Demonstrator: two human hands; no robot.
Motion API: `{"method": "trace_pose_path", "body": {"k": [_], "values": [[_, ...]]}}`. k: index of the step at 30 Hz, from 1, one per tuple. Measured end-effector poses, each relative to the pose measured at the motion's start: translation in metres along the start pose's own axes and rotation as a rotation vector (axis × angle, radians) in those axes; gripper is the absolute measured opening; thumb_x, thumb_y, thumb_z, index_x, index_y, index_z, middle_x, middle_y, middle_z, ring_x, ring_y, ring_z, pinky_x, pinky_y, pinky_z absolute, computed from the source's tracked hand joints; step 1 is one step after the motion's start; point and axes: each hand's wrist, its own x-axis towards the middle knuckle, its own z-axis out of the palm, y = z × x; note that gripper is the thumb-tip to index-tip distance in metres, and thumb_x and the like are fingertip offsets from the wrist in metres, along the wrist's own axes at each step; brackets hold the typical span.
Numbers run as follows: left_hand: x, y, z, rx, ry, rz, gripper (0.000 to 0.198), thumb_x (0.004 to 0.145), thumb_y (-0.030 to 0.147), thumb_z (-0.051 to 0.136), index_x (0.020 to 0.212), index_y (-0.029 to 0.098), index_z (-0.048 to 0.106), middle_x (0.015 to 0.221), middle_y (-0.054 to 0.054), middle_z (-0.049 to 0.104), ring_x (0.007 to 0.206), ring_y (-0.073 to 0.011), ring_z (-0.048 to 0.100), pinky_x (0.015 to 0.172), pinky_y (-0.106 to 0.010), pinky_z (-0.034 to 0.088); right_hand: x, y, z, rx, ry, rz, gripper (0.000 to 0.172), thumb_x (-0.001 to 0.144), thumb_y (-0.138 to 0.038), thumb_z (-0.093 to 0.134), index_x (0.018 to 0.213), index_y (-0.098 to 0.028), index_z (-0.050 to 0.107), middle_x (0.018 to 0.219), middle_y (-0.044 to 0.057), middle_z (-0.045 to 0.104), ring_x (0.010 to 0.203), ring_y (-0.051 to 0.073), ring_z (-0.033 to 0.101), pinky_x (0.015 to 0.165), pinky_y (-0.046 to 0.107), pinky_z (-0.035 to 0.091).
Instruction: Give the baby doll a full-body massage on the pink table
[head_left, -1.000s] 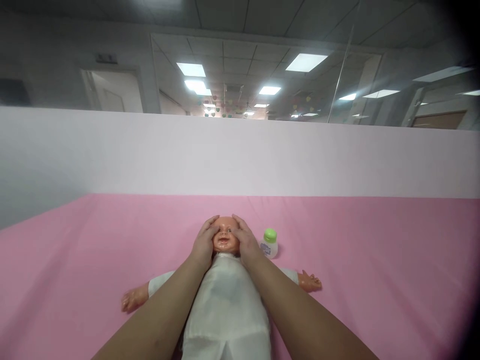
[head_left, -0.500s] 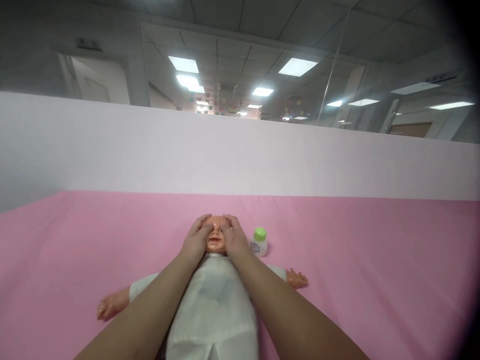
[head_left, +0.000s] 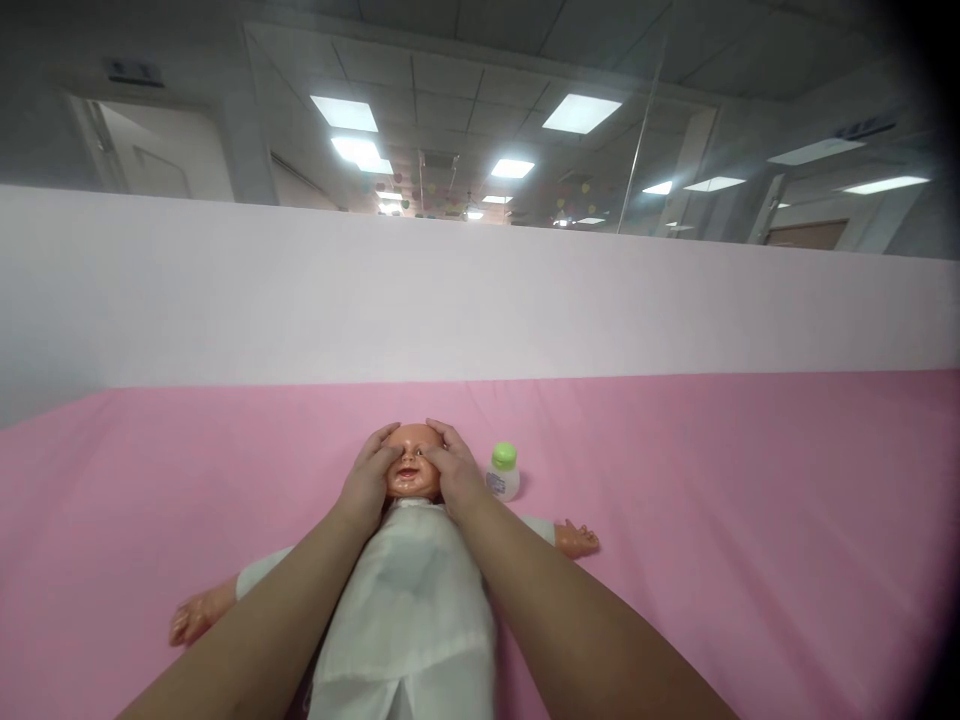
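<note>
A baby doll in a white outfit (head_left: pixel 409 600) lies on its back, face up, arms spread to both sides. My left hand (head_left: pixel 367 480) cups the left side of the doll's head (head_left: pixel 409 485), its thumb resting on the face near the eye. On the other side, my right hand (head_left: pixel 456 468) curves round the head in the same way, thumb by the other eye. The fingers of both hands reach up to the edges of the forehead. Just right of my right hand stands a small clear bottle with a green cap (head_left: pixel 503 472).
A pink sheet (head_left: pixel 712 500) covers the surface under the doll, with a few wrinkles on the right. Behind it rises a low white wall (head_left: pixel 480 300), topped by glass. Ceiling lights (head_left: pixel 582 113) and a doorway (head_left: pixel 161 150) show beyond.
The view has shifted, so the doll and bottle appear a little further left. My thumbs lie slightly further apart on the doll's face. Both hands stay on its head.
</note>
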Motion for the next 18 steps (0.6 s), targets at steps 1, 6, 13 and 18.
{"method": "trace_pose_path", "body": {"k": [1,6,13,18], "values": [[-0.001,0.001,0.0,0.028,-0.018,0.013,0.062,0.073,0.032,0.076,0.132,0.022,0.059,0.112,-0.008,0.071,0.087,-0.0223,0.071,0.077,-0.032,0.058,-0.002,-0.004,0.002,-0.015,0.005,0.013,0.057,0.072,-0.04,0.075,0.126,-0.027,0.065,0.118,0.003,0.071,0.108,0.025,0.067,0.097,0.039,0.053],[-0.002,0.005,-0.001,0.113,-0.031,-0.001,0.064,0.075,0.034,0.079,0.134,0.023,0.058,0.111,-0.009,0.072,0.088,-0.0234,0.072,0.075,-0.033,0.059,-0.007,-0.024,0.008,-0.148,0.022,0.078,0.058,0.068,-0.045,0.081,0.12,-0.028,0.063,0.115,0.002,0.068,0.101,0.024,0.066,0.09,0.036,0.055],[-0.004,0.008,-0.001,0.087,-0.009,-0.015,0.057,0.081,0.037,0.075,0.134,0.021,0.058,0.109,-0.009,0.072,0.087,-0.0207,0.072,0.074,-0.029,0.058,-0.008,-0.035,0.007,-0.287,0.044,0.091,0.045,0.079,-0.044,0.071,0.12,-0.027,0.065,0.118,0.002,0.069,0.105,0.021,0.065,0.097,0.034,0.05],[-0.005,0.011,0.001,0.025,0.013,-0.035,0.054,0.081,0.033,0.071,0.132,0.021,0.06,0.112,-0.009,0.073,0.09,-0.0221,0.072,0.076,-0.03,0.059,-0.003,-0.023,0.005,-0.124,0.023,0.068,0.044,0.081,-0.041,0.066,0.122,-0.025,0.068,0.127,0.003,0.069,0.116,0.022,0.063,0.104,0.034,0.048]]}}
